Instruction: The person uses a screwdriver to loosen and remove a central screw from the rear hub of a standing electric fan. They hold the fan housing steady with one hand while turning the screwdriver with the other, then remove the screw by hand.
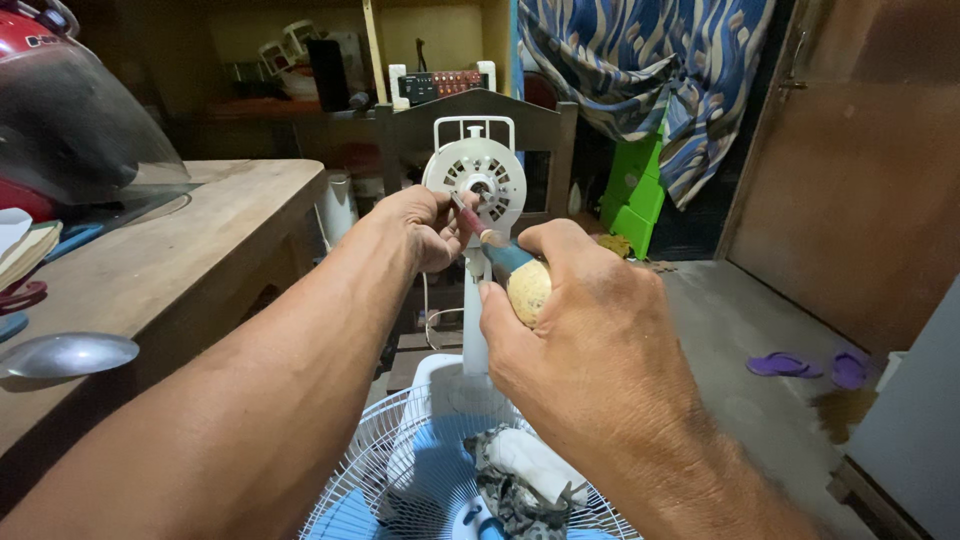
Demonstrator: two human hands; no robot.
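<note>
Two bare forearms reach out from the bottom of the view toward a white fan motor housing (474,178) that stands on a white post. Below them lies a round wire fan guard (400,470) that acts as a tray: a crumpled patterned cloth (505,490) with a white piece rests in it, and blue fan blades show through its wires.

Closed around a screwdriver (510,262), the right hand (590,340) grips the pale rounded end of its handle in the palm, fingers wrapped tight. The teal part of the handle sticks out toward the housing, and the shaft points up and left to the middle of the housing's face.

Pinched shut, the left hand (425,225) has thumb and fingertips together at the shaft near its tip, just beside the housing's centre.

On the left, a wooden table (190,250) carries a metal spoon (70,354) near its edge and a red helmet (60,110) with a clear visor farther back. Purple sandals (810,366) lie on the floor at right.
</note>
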